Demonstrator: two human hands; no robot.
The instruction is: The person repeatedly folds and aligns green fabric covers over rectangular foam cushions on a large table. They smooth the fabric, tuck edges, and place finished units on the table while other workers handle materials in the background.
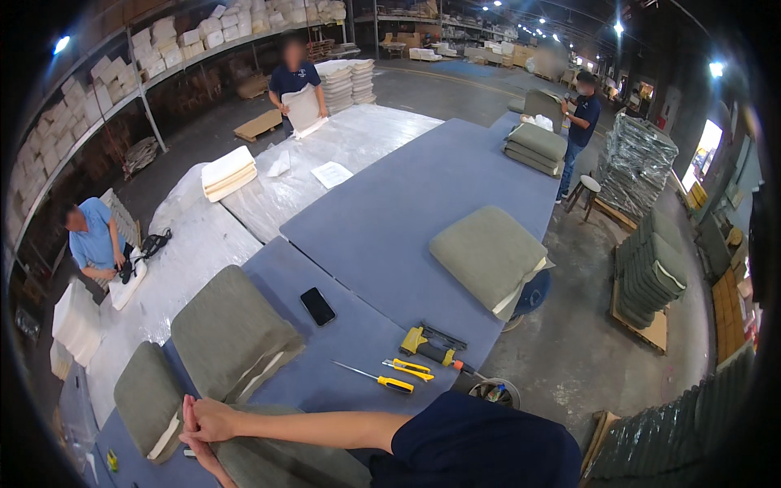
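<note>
My right hand is closed, its arm reaching across from the lower right. My left hand is just beneath and against it, its fingers partly covered. Whatever they pinch is hidden. Both are at the left end of a grey-green cushion lying in front of me, partly under my right forearm. Just beyond the hands stands a smaller grey-green cushion with a white strip along its open edge. A larger grey-green cushion, white showing at its lower edge, lies to its right.
On the blue-covered table lie a phone, a screwdriver, a yellow utility knife and a yellow staple gun. Another cushion sits at the right edge. Three people work around the tables. Cushion stacks stand on the right.
</note>
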